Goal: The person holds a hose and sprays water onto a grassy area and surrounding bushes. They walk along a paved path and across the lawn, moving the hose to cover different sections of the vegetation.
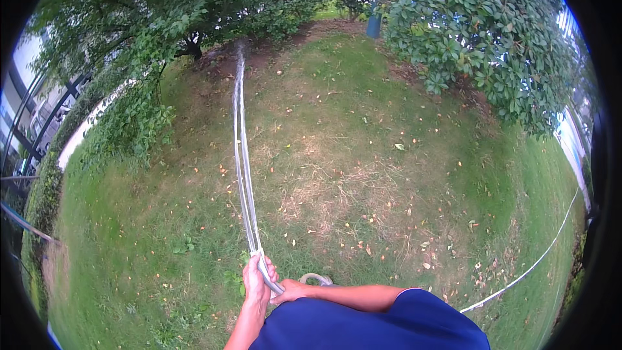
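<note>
A pale hose (266, 276) runs up through both of my hands. My left hand (255, 279) is wrapped round it just below its outlet, the thumb along the hose. Lower down and to the right, my right hand (291, 291) grips the same hose. From the outlet, water (243, 175) shoots forward in two thin strands that come together farther off. The jet lands on bare soil (220, 58) beside a tree trunk at the far left. A curved piece of hose shows just behind my right wrist.
Patchy grass (350, 188) with dry straw and fallen leaves spreads ahead. A leafy tree (155, 13) stands far left, a dense bush (479, 32) far right, and a blue-green post (375, 13) between them. A pale hose line (528, 271) trails along the right.
</note>
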Available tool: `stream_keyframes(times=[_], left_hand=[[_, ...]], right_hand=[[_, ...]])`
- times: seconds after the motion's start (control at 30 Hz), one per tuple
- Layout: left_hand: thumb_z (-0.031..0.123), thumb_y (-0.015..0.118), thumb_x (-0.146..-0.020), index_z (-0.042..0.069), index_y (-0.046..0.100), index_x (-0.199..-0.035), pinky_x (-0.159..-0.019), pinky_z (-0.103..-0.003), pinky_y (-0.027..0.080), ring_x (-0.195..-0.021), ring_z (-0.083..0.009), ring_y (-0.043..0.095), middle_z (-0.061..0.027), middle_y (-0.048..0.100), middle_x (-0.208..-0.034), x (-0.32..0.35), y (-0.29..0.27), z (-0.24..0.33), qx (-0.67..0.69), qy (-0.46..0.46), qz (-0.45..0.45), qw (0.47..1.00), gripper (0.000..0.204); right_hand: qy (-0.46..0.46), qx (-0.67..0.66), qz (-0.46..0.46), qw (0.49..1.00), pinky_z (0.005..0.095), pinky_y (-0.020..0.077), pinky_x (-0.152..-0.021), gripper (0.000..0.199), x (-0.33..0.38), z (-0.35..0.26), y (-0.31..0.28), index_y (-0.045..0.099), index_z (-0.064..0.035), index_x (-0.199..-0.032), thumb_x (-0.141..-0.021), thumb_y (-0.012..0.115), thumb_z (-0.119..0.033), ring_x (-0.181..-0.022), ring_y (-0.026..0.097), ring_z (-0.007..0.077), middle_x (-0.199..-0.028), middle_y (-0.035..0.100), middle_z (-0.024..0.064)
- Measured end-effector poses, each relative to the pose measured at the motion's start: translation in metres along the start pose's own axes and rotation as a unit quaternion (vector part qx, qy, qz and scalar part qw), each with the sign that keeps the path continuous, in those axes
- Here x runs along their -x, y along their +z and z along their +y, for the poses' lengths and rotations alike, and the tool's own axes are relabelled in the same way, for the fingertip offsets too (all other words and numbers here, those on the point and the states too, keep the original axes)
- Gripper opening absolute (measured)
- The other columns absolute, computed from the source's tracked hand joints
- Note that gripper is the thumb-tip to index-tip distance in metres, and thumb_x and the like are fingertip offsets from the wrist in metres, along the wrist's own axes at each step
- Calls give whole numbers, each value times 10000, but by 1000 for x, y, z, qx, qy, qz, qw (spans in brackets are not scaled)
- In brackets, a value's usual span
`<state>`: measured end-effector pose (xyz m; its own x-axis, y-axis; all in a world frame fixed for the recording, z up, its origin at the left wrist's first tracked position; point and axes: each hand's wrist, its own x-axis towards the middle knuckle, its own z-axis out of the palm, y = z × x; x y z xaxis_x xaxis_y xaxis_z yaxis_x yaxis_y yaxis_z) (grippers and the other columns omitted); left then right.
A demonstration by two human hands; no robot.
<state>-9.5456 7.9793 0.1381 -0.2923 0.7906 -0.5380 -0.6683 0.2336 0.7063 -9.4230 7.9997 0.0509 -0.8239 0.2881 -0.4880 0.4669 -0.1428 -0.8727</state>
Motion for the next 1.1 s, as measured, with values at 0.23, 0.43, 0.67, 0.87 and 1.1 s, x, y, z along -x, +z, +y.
stream_keyframes(times=[0.23,0.43,0.67,0.87,1.1], left_hand=[[343,449,-943,30,501,-806,-443,-309,393,-449,-174,444,-59,446,-549,-5,0,-5,4,3,2,1000,346],[313,487,-931,9,513,-814,-427,-293,391,-474,-161,463,-63,469,-597,-3,5,-3,0,0,-15,1000,327],[297,501,-926,-3,533,-808,-425,-280,393,-469,-154,465,-60,481,-587,-4,16,1,-40,-36,-47,997,324],[266,500,-930,-7,547,-802,-424,-261,389,-461,-137,465,-57,502,-601,-13,22,-2,-94,-89,-84,988,305],[276,516,-928,-6,552,-793,-417,-258,383,-460,-133,470,-55,506,-602,-15,33,-6,-116,-115,-109,981,315]], right_hand=[[7,-32,4,999,336,418,-532,412,-1,6,1,582,-29,-653,-735,738,-401,-551,559,167,-609,577,51],[18,-26,6,999,338,417,-522,431,3,1,-4,575,-33,-639,-717,752,-419,-541,556,172,-609,575,52],[7,-37,37,999,324,402,-509,467,-7,24,2,544,-49,-604,-706,753,-454,-526,537,166,-584,548,33],[-35,-73,49,996,313,393,-505,462,-23,56,12,525,-65,-606,-711,748,-455,-532,529,156,-581,532,23],[5,-110,19,994,312,442,-672,410,-11,52,2,559,-35,-899,-737,768,-350,-772,555,153,-819,586,45]])
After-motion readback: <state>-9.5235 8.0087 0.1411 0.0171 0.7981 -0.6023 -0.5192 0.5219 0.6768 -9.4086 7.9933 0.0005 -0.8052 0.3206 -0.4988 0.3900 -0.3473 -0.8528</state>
